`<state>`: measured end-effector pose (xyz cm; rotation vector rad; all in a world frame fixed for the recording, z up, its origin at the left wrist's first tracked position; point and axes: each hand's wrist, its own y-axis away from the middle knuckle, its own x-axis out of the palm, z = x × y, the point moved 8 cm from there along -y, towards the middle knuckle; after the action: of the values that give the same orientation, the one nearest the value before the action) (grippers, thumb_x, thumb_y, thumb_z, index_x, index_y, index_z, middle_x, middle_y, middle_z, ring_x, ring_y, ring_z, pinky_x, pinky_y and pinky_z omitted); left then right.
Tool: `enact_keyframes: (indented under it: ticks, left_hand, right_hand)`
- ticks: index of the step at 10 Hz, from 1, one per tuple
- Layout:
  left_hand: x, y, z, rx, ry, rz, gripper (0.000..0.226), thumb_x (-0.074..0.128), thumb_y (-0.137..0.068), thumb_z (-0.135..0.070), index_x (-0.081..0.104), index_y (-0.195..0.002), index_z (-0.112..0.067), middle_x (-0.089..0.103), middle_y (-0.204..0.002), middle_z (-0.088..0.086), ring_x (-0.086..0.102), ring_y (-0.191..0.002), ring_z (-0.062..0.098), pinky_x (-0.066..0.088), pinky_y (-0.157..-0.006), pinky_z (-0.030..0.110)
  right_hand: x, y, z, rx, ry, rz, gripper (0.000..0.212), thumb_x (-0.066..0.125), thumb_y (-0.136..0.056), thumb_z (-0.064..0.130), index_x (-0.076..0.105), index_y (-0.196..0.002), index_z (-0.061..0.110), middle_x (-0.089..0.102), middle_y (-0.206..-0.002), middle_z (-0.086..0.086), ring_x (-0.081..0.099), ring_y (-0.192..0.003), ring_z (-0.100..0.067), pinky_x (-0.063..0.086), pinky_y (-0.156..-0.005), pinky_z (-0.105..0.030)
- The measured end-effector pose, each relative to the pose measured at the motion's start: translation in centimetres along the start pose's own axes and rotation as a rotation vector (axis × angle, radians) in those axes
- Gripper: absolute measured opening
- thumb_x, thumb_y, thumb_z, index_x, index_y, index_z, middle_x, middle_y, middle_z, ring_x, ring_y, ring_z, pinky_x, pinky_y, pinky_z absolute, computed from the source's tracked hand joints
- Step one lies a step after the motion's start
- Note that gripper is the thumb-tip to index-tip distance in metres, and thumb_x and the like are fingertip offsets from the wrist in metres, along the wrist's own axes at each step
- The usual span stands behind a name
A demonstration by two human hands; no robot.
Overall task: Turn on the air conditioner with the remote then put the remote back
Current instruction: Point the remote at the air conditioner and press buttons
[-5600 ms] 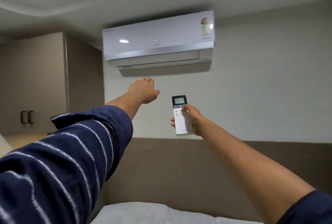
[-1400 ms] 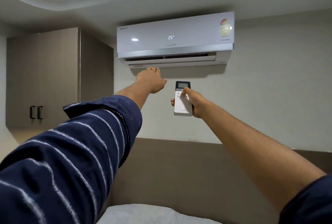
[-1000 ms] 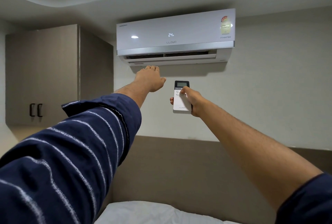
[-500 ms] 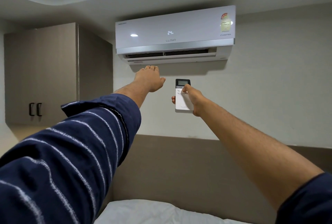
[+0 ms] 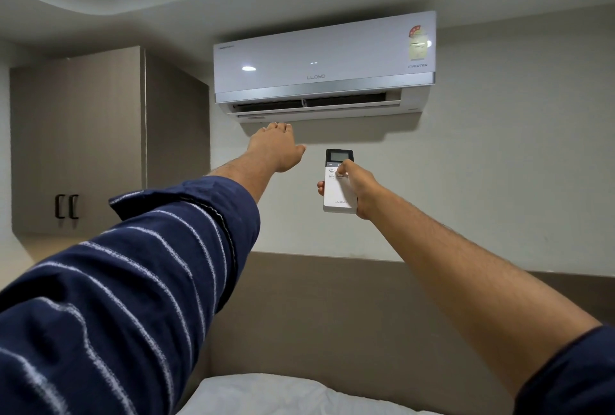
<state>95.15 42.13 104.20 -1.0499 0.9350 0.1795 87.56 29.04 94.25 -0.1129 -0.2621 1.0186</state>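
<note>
A white wall-mounted air conditioner [image 5: 324, 63] hangs high on the wall, its bottom flap open and only faint marks showing on its front display. My right hand [image 5: 357, 190] holds a white remote [image 5: 337, 196] with a dark screen at its top, pointed up at the unit, thumb resting on the buttons. My left hand [image 5: 276, 148] is stretched out flat just under the unit's vent, fingers together and extended, holding nothing.
A brown wall cabinet [image 5: 76, 141] with two black handles hangs at the left. A padded brown headboard [image 5: 332, 314] runs along the wall below, and a white pillow [image 5: 266, 394] lies at the bottom edge.
The flap opened and the display lit at 25, then 24; now the number is barely visible. My thumb shifted on the remote's buttons. The left hand stayed under the vent.
</note>
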Motion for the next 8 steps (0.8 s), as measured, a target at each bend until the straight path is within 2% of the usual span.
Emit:
enact_keyframes:
  ticks: [3,8]
  left_hand:
    - [-0.4,0.2,0.0,-0.005,-0.001,0.002,0.069,0.027,-0.099,-0.046,0.018,-0.154,-0.005,0.022,-0.161,0.014,0.021,-0.149,0.029,0.021,-0.118,0.043]
    - [-2.0,0.2,0.1,-0.022,0.011,-0.027,0.069,0.028,-0.099,-0.045,0.018,-0.154,-0.005,0.023,-0.16,0.015,0.022,-0.148,0.03,0.023,-0.118,0.043]
  right_hand:
    - [0.0,0.1,0.6,-0.046,0.039,-0.009,0.02,0.04,-0.085,0.016,0.053,-0.098,0.008,0.074,-0.071,-0.014,0.071,-0.061,-0.025,0.056,-0.061,-0.029]
    - [0.3,0.7,2.0,-0.06,-0.028,0.025,0.023,0.039,-0.083,0.014,0.052,-0.1,0.005,0.071,-0.075,-0.017,0.069,-0.059,-0.026,0.054,-0.055,-0.027]
